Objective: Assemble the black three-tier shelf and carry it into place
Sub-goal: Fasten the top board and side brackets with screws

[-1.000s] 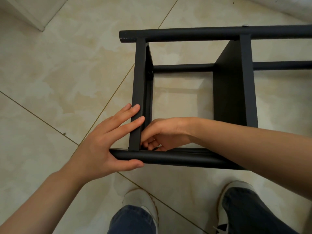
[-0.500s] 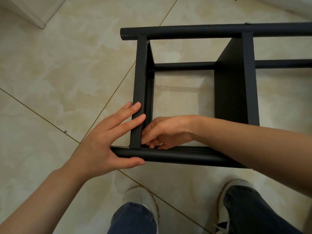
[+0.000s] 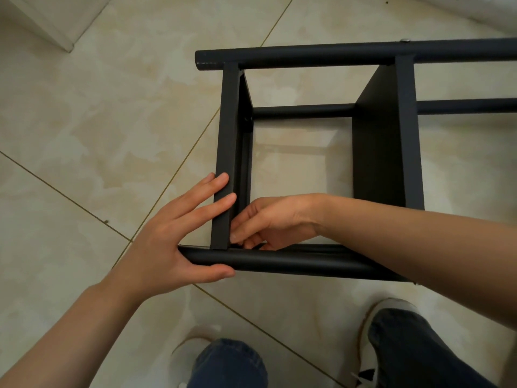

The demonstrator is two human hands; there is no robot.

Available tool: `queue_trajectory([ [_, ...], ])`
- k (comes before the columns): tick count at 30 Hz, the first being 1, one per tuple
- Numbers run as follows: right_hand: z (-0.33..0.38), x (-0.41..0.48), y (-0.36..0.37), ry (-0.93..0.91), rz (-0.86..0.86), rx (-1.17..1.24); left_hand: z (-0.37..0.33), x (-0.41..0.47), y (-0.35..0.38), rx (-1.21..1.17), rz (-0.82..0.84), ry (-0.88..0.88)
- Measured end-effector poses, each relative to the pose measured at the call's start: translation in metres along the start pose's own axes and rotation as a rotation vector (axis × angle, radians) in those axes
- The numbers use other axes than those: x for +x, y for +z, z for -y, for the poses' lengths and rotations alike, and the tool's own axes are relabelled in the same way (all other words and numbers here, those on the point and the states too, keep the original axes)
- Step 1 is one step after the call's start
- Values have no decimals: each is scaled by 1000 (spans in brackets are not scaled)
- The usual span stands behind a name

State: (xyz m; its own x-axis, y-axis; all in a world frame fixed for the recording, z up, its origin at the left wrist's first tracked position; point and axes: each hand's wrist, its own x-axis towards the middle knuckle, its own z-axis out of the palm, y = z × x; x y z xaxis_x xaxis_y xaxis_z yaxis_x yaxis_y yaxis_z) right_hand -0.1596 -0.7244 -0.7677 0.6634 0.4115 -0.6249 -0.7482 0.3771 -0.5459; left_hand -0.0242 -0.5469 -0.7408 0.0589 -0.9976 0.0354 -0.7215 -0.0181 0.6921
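Both hands work at the near-left corner of the black metal three-tier shelf frame, which lies on its side on the glossy beige tiled floor, just ahead of the person's white shoes and blue jeans. Left hand is spread flat: its straight fingers press against the outer face of the flat black end panel, and the thumb lies along the round black near tube. Right hand reaches inside the frame, fingers curled down into the joint where that panel meets the tube; it may be pinching some small part there, but the fingertips are hidden and I cannot tell. A second black panel stands further right, and a small silver screw head sits on the far tube.
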Motion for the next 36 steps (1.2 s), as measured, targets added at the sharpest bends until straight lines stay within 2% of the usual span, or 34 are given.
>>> queue_trajectory([
  [10,13,3,1,82,-84,-115,-5,2,-1,-6,-1,-7],
  [23,4,5,-7,44,15,-32,-7,3,0,3,-6,-5],
  [33,19,15,-9,238,24,-95,-6,4,0,16,6,-3],
  [36,22,14,-11,234,28,-147,-7,5,0,15,3,0],
])
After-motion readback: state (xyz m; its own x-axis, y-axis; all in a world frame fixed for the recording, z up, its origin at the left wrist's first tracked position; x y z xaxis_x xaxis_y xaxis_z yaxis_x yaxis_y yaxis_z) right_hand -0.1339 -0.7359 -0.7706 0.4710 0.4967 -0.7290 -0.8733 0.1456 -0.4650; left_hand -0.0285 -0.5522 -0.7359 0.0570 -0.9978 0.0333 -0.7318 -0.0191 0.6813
